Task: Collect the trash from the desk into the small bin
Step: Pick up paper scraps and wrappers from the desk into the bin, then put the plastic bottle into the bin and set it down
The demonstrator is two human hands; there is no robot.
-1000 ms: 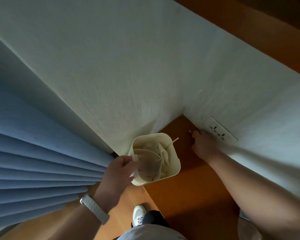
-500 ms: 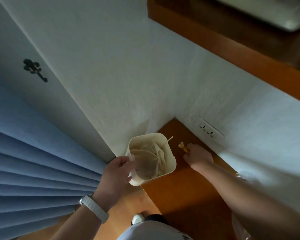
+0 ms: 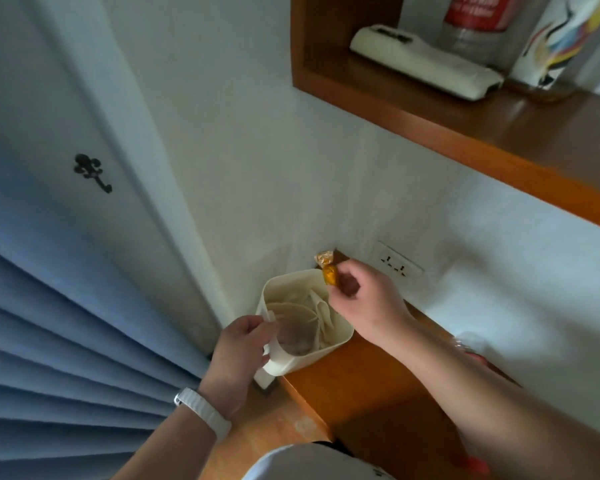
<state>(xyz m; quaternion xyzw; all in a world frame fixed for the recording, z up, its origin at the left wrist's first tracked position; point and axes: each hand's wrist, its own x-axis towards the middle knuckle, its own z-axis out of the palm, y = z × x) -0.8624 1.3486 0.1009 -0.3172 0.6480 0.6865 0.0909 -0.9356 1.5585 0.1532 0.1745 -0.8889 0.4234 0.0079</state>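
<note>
Head view. Wrapper: orange-gold, crinkled, twisted end up. Its lower part is hidden by the fingertips of the right hand, which pinches it just above the bin's far rim. Bin: small, cream, rounded-square plastic, holding pale paper scraps. The left hand covers its near wall, fingers curled over the rim, gripping. It stands at the left edge of the desk, by the wall corner. Desk: brown wood, near end cut off. Socket: white, on the wall. Curtain: blue, pleated.
</note>
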